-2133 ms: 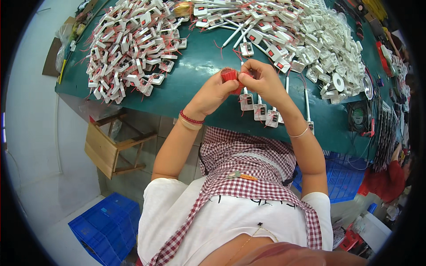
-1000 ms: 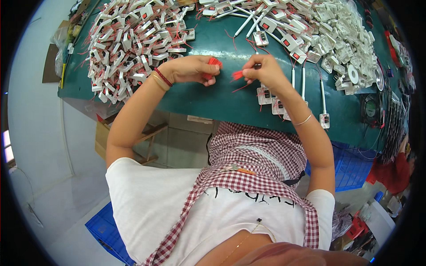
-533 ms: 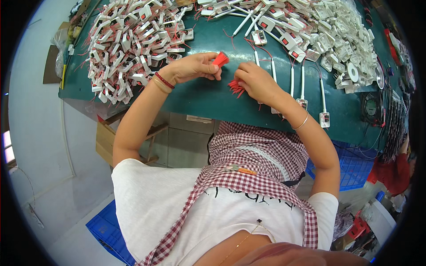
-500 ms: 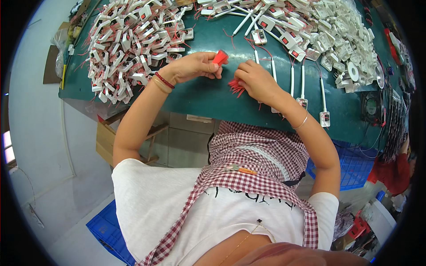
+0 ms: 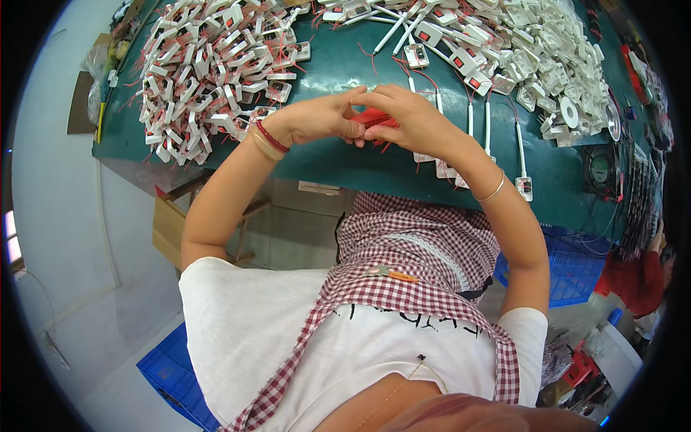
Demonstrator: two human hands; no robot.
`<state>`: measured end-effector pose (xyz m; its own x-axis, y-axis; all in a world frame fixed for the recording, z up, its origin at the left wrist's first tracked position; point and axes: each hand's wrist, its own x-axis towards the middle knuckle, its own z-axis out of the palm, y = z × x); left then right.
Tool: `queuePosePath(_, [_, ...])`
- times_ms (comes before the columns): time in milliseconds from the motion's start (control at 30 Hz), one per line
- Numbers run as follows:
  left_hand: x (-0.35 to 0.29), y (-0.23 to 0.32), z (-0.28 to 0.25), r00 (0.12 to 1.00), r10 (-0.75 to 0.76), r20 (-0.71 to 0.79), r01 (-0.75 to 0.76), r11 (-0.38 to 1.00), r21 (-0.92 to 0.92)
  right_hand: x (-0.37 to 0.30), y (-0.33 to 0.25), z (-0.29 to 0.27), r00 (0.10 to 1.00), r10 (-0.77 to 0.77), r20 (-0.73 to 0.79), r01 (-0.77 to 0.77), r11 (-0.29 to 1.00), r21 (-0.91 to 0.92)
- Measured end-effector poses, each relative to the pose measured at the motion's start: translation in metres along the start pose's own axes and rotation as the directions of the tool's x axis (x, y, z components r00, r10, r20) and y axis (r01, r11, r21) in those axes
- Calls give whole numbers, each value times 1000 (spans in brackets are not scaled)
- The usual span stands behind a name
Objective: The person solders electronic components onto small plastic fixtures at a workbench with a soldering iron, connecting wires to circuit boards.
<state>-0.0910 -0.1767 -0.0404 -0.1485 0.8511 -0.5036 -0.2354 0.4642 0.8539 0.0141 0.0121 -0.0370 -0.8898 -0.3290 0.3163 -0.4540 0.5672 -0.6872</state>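
Observation:
Both my hands meet above the near part of the green table (image 5: 317,162), around a bundle of thin red wires (image 5: 373,118). My left hand (image 5: 324,119) comes from the left, its fingers closed at the bundle's left end. My right hand (image 5: 407,121) curves over the bundle from the right, thumb below and fingers above, hiding much of it. Cut wire ends poke out beneath the fingers. Just right of my right hand lie several white sticks (image 5: 471,129) joined by red wires to small white boxes (image 5: 524,189).
A big heap of white boxes with red wires (image 5: 209,79) covers the table's left. Clear and white plastic cases (image 5: 551,65) are piled at the right, with a white ring (image 5: 568,112). Below stand a blue crate (image 5: 561,273) and a wooden stool (image 5: 169,227). A red sleeve (image 5: 637,284) shows far right.
My hands were apart, each with red wires or a red piece in it. They have come together, the right one moving left and turning over the bundle.

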Motion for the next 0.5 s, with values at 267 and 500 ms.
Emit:
queuePosePath(267, [-7,10,6,995,37,94,-47,994,100,-2,-2,6,968,208,144,-249,883,399])
queuePosePath(500, [-15,-1,7,989,48,142,-40,997,-62,-7,1,11,983,159,88,-178,941,287])
